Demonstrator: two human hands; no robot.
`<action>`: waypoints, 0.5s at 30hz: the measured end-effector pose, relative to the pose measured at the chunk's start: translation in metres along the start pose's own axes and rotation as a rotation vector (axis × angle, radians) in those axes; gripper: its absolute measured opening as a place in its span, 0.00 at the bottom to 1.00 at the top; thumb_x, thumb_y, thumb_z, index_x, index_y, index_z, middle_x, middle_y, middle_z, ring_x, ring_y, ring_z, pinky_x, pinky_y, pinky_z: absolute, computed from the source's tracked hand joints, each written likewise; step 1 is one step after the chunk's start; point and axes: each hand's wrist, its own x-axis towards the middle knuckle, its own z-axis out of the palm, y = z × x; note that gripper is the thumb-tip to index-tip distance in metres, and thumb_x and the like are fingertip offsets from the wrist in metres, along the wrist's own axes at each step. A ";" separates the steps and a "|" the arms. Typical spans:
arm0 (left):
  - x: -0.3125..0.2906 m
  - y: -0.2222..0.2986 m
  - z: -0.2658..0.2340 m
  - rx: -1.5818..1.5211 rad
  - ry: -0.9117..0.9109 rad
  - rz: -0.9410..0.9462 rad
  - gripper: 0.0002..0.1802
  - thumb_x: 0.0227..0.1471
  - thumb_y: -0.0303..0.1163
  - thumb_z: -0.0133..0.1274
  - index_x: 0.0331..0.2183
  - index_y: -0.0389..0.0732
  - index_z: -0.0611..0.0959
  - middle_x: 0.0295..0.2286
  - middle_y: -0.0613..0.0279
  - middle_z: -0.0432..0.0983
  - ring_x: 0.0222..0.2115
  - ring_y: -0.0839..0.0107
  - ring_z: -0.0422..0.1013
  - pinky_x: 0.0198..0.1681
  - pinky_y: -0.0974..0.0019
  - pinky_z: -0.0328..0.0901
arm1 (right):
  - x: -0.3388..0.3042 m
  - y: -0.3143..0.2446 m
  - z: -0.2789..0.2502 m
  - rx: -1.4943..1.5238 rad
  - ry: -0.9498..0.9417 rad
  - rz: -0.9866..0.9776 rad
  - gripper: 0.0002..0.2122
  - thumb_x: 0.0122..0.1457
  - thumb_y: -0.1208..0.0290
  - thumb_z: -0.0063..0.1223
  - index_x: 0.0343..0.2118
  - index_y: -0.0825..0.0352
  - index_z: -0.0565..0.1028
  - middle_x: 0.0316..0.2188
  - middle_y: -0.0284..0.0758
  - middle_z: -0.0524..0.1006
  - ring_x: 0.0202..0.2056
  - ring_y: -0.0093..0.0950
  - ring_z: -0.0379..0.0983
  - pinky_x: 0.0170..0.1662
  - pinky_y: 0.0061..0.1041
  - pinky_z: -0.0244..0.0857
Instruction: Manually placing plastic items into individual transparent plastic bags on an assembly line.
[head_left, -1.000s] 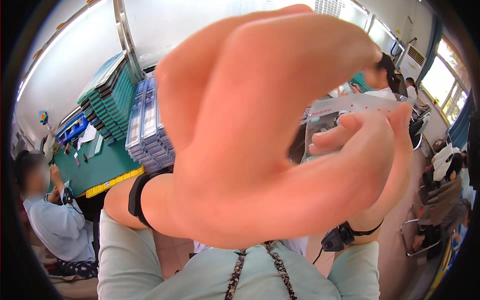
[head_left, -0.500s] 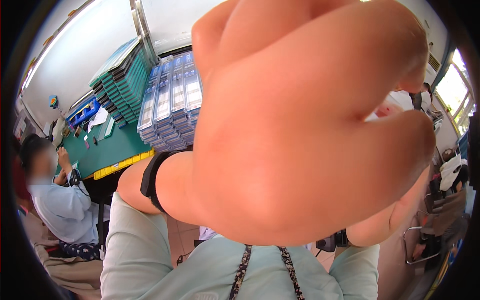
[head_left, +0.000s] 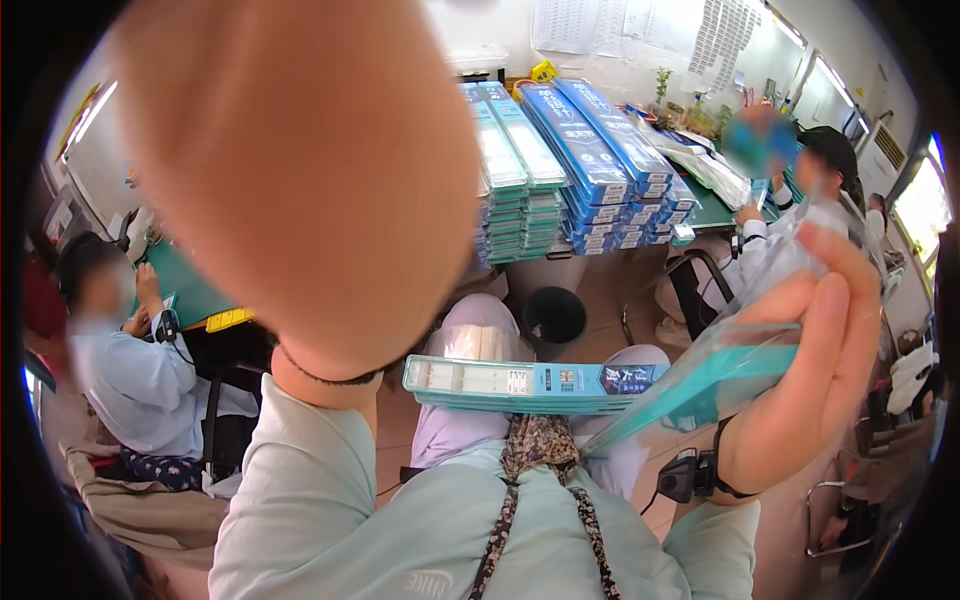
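Observation:
My left hand [head_left: 310, 150] is raised very close, large and blurred, covering the upper left; its fingers are hidden or cut off. On the right, my right hand [head_left: 835, 345] is closed on a clear plastic sleeve [head_left: 735, 365] with a flat teal piece showing through it. The sleeve slants down toward my lap, its lower end beside the boxes there. Across my thighs lies a small stack of long flat boxes [head_left: 600, 380], with clear lids, teal edges and a blue label. A pale packet [head_left: 475, 343] lies just beyond them.
Ahead, long teal-edged boxes [head_left: 515, 160] and blue boxes [head_left: 590, 150] are piled high. A dark round bin [head_left: 555, 318] stands on the floor. People sit at the left [head_left: 135, 380] and right [head_left: 775, 225], beside green work tables. A chair [head_left: 860, 440] stands at the right.
A raised hand that filled the middle has cleared away, exposing the lap stack and box piles. My left hand now covers the upper left; my right hand shows at the right with the plastic sleeve.

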 end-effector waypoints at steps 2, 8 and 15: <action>-0.011 0.017 0.017 -0.210 -0.096 -0.357 0.12 0.53 0.34 0.48 0.32 0.33 0.72 0.24 0.56 0.68 0.22 0.74 0.64 0.22 0.73 0.58 | 0.004 -0.004 -0.002 0.010 0.001 0.013 0.14 0.63 0.69 0.32 0.42 0.73 0.68 0.11 0.28 0.62 0.15 0.15 0.54 0.21 0.13 0.44; -0.081 0.044 0.083 0.062 -0.118 -0.640 0.31 0.43 0.43 0.60 0.40 0.32 0.66 0.18 0.67 0.59 0.15 0.81 0.51 0.18 0.75 0.48 | 0.006 0.004 0.002 0.033 0.068 0.074 0.14 0.63 0.66 0.34 0.42 0.72 0.66 0.14 0.27 0.62 0.17 0.14 0.54 0.22 0.13 0.45; -0.102 0.049 0.118 -0.013 -0.367 -0.763 0.22 0.44 0.41 0.58 0.31 0.35 0.68 0.23 0.51 0.64 0.23 0.54 0.64 0.25 0.59 0.60 | 0.012 -0.002 -0.007 -0.176 0.090 0.067 0.19 0.64 0.58 0.31 0.42 0.73 0.65 0.20 0.29 0.65 0.21 0.14 0.56 0.24 0.12 0.47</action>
